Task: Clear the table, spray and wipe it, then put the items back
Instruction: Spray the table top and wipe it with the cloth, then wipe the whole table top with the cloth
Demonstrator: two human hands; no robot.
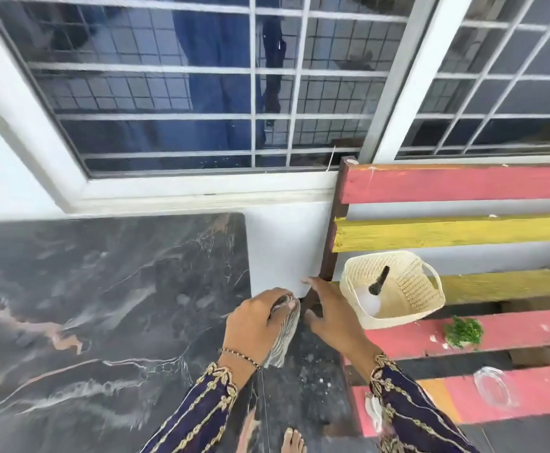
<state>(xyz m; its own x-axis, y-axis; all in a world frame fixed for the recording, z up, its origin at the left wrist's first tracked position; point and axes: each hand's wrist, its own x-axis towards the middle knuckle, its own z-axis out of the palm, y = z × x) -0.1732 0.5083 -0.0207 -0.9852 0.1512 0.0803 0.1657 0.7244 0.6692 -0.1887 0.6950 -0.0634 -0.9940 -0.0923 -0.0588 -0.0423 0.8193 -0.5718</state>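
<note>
Dark marble table [87,305] under a barred window [201,93].

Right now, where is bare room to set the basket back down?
The marble table is bare everywhere left of its right edge, where the left hand grips the cloth. The bench is crowded: basket, greenery, glass dish.
</note>
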